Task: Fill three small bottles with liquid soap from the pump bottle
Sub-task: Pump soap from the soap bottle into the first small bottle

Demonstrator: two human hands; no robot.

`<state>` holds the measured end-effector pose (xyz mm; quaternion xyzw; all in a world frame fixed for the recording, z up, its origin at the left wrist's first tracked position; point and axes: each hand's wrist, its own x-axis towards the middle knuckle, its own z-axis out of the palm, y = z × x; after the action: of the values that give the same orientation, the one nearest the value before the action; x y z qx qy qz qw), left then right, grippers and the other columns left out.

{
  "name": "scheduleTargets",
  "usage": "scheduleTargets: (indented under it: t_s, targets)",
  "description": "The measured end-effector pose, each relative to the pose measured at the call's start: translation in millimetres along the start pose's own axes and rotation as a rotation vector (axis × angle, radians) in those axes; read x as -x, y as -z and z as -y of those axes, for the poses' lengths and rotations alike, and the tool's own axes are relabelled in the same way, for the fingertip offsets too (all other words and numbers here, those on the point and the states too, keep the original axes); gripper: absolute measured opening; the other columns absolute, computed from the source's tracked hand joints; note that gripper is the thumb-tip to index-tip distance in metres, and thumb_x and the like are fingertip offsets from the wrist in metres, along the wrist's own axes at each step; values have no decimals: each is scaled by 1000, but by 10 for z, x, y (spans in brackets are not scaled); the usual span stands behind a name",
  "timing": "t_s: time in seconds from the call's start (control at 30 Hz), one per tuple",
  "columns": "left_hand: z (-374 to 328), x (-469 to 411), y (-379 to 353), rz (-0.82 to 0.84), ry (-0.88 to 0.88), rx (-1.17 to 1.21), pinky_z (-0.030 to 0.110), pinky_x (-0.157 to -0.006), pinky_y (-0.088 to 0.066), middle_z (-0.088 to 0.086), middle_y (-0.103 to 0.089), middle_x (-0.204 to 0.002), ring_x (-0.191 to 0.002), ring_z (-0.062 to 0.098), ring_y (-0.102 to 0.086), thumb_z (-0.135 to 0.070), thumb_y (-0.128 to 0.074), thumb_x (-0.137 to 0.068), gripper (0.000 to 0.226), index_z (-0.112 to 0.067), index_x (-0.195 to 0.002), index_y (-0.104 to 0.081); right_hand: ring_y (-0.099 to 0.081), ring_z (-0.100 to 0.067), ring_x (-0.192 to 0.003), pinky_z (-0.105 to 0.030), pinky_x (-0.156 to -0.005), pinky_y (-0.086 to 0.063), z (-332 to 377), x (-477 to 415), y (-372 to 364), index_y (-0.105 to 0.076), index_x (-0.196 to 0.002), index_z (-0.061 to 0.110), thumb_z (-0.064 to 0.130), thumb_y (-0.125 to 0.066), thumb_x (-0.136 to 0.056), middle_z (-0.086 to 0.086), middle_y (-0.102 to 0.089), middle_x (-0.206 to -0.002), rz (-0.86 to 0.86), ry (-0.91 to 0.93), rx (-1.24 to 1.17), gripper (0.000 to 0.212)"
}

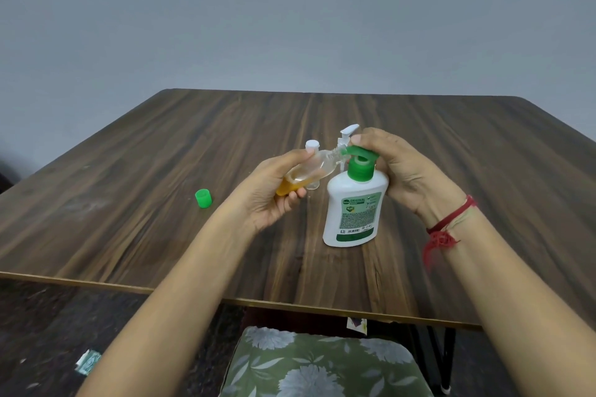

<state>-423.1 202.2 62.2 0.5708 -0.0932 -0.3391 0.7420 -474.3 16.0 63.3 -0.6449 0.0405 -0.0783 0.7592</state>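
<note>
A white pump bottle (pixel 354 213) with a green pump head (pixel 360 154) stands upright near the middle of the wooden table (pixel 161 171). My right hand (pixel 406 171) curls round the pump head from the right, thumb on top of it. My left hand (pixel 271 187) grips a small clear bottle (pixel 311 167), tilted with its open mouth at the pump's spout; orange soap sits in its lower end. Behind them stand two more small clear bottles, one with a white cap (pixel 312 146) and one with a white top (pixel 350 130), both partly hidden.
A loose green cap (pixel 203 198) lies on the table left of my left hand. The table's front edge (pixel 290 301) runs close to me, with a floral chair cushion (pixel 322 364) below it. A grey wall stands behind the table.
</note>
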Motion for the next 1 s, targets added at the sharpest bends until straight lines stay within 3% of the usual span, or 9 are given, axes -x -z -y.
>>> scheduleTargets:
  t_s: [0.17, 0.27, 0.43, 0.57, 0.63, 0.8, 0.9, 1.0]
  targets:
    - [-19, 11, -14, 4, 11, 12, 12, -30, -40, 5, -65, -71, -35, 6, -51, -27, -67, -85, 15, -13, -80, -70, -46, -17, -66, -30, -67, -39, 82, -11, -7, -48, -72, 13, 30, -76, -53, -5, -52, -74, -10, 33, 51, 37]
    - [-22, 15, -2, -15, -6, -18, 11, -30, -39, 4, -66, -70, -35, 6, -50, -27, -66, -85, 27, -16, -63, -75, -45, -19, -70, -30, -69, -37, 35, 14, -26, -53, -79, 10, 32, -75, -53, -11, -49, -81, -18, 27, 50, 41]
    - [-14, 36, -19, -12, -2, 15, 11, -30, -39, 5, -65, -72, -35, 6, -49, -27, -65, -86, 15, -14, -79, -69, -51, -18, -69, -30, -71, -42, 92, 7, -19, -64, -77, 12, 22, -70, -67, -7, -57, -78, -16, 44, 88, 15]
    - [-21, 26, -11, -7, -12, -14, 11, -30, -39, 4, -66, -69, -35, 5, -50, -27, -65, -87, 24, -16, -67, -74, -54, -16, -74, -30, -74, -44, 10, 38, -17, -67, -77, 10, 22, -67, -69, -7, -62, -83, -41, 39, 37, 14]
    - [12, 25, -10, -1, 4, -5, 11, -30, -40, 5, -65, -72, -35, 6, -50, -28, -66, -85, 26, -16, -63, -75, -54, -15, -72, -29, -73, -43, -8, 53, -28, -67, -73, 12, 23, -69, -68, -4, -62, -80, -32, 39, 22, 12]
    - [-25, 21, -28, 1, -15, 17, 11, -31, -40, 6, -64, -72, -35, 6, -50, -27, -66, -85, 16, -13, -78, -70, -49, -15, -67, -29, -70, -40, 90, 8, -6, -61, -71, 12, 31, -75, -59, -6, -55, -78, -13, 61, 75, 27]
    - [-10, 20, -17, -5, -17, -5, 11, -31, -40, 5, -65, -70, -35, 6, -50, -27, -66, -85, 23, -15, -67, -74, -46, -14, -64, -28, -65, -37, 3, 27, -11, -52, -58, 18, 24, -73, -65, -3, -50, -73, -7, 54, 8, 23]
    - [17, 26, -16, 1, 1, 22, 11, -31, -40, 6, -64, -73, -36, 6, -51, -28, -67, -85, 17, -13, -76, -70, -46, -14, -64, -27, -64, -37, 16, 13, -22, -47, -57, 17, 23, -74, -63, -3, -50, -73, -12, 71, 0, 28]
